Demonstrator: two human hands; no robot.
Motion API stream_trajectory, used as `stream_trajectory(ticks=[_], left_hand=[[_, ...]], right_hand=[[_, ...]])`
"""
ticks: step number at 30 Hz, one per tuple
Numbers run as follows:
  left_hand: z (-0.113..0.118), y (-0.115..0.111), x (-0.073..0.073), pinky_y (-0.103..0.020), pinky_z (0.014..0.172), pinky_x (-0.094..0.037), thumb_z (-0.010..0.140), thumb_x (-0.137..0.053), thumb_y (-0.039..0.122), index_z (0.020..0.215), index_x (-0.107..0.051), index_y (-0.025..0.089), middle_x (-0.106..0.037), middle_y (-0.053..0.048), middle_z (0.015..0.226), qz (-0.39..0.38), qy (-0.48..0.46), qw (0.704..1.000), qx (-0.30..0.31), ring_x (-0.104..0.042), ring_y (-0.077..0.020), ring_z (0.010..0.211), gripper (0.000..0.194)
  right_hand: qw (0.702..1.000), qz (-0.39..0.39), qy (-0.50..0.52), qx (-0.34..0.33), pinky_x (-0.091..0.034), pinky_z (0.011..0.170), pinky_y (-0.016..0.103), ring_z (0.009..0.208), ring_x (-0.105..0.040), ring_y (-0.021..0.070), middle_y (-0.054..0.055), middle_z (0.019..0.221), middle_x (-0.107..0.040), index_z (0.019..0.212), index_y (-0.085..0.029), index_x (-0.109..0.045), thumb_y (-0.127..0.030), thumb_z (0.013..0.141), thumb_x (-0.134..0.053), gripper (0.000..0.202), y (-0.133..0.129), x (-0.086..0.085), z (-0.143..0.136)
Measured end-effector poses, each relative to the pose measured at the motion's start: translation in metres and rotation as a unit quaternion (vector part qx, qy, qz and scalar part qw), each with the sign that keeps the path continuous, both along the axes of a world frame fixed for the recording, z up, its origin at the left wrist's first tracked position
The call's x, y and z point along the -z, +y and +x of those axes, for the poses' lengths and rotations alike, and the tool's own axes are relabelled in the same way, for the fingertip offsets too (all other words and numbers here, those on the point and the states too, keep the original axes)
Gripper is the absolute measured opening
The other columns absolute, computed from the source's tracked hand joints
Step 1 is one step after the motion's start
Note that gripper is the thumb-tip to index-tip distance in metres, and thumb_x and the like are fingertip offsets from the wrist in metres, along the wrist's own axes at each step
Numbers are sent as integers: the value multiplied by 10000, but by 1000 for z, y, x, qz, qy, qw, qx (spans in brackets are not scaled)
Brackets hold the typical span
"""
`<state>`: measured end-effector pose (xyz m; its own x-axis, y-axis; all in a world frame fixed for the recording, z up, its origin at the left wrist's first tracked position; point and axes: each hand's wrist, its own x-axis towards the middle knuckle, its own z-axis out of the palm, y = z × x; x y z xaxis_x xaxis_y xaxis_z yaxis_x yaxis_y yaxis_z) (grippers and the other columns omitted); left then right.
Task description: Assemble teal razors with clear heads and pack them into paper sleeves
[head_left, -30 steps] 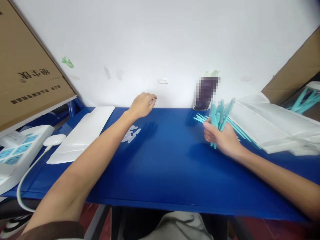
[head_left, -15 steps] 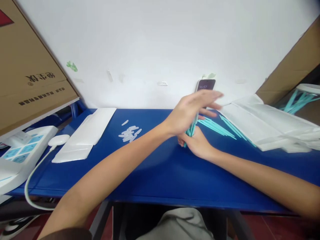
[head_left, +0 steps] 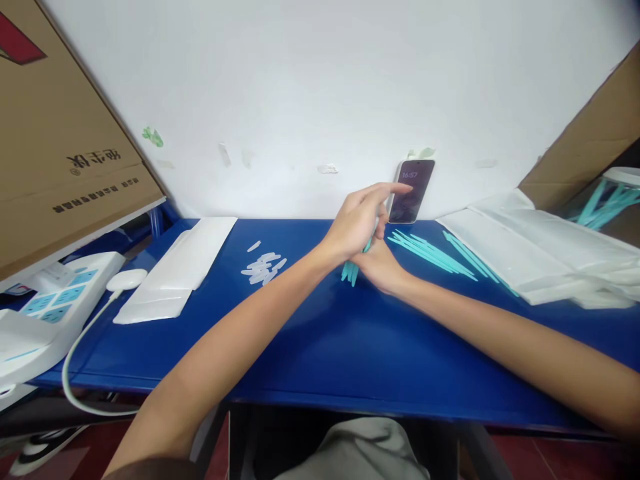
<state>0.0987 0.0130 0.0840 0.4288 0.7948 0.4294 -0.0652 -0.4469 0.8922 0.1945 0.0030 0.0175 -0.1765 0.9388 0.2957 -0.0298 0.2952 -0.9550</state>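
Observation:
A bundle of thin teal sticks (head_left: 350,273) is gripped in my right hand (head_left: 383,265), its lower ends poking out to the left just above the table. My left hand (head_left: 356,219) lies over the bundle's upper part, index finger stretched out and the other fingers curled round it. Most of the bundle is hidden by the two hands. To their right, loose teal sticks (head_left: 433,253) lie on the blue table (head_left: 320,347), with a second row of teal sticks (head_left: 477,261) beside them. Small whitish translucent strips (head_left: 263,268) are piled to the left.
A phone (head_left: 413,193) leans on the white wall behind my hands. White plastic sleeves (head_left: 550,247) lie at right, near a clear tub of teal sticks (head_left: 610,200). At left are white sleeves (head_left: 180,267), a power strip (head_left: 65,300), a white charger (head_left: 127,280) and a cardboard box (head_left: 75,120).
My left hand has moved down and left, its fingers curling from a stretched position. The teal bundle has tilted, its lower ends now further left. More of the phone shows.

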Motion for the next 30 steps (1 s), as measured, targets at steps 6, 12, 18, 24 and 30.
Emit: stream_trajectory(ticks=[6, 12, 18, 24, 30], left_hand=[[-4, 2, 15, -265, 549, -419, 952, -550, 744, 724, -662, 178, -499, -4, 632, 17, -39, 999, 29, -502, -117, 572, 621], [-14, 4, 17, -281, 617, -461, 958, -625, 640, 645, -600, 189, -588, -15, 664, 78, -15, 996, 38, -563, -125, 605, 550], [-14, 0, 26, -267, 650, -468, 1019, -605, 417, 1138, -677, 233, -546, 43, 635, 111, -40, 993, -28, -553, -125, 591, 230], [-39, 15, 11, -328, 865, -548, 1014, -569, 501, 984, -741, 218, -738, -59, 898, 153, 7, 988, -3, -708, -201, 909, 333], [-170, 54, 9, -538, 1205, -354, 864, -711, 498, 1020, -744, 207, -646, -151, 1359, 206, 262, 849, -409, -504, -404, 1380, 332]], right_hand=[[997, -34, -51, -37, -601, 622, 359, 591, -693, 221, 10, 568, -664, 736, -222, -562, -389, 694, -834, 322, 0, 5, 2], [995, -49, -67, -51, -606, 668, 369, 617, -707, 227, 28, 618, -702, 769, -206, -609, -384, 670, -866, 329, -1, 13, -1], [998, -3, -37, -56, -594, 716, 371, 702, -701, 228, 10, 646, -687, 758, -215, -608, -401, 638, -894, 361, 1, 11, 2], [997, -10, -25, -79, -458, 460, 298, 411, -488, 128, -79, 459, -475, 716, -230, -536, -493, 806, -808, 389, -9, 8, -2], [994, 71, -82, -4, -558, 700, 334, 670, -705, 187, 30, 681, -728, 764, -194, -662, -573, 870, -750, 403, -5, 8, 10]])
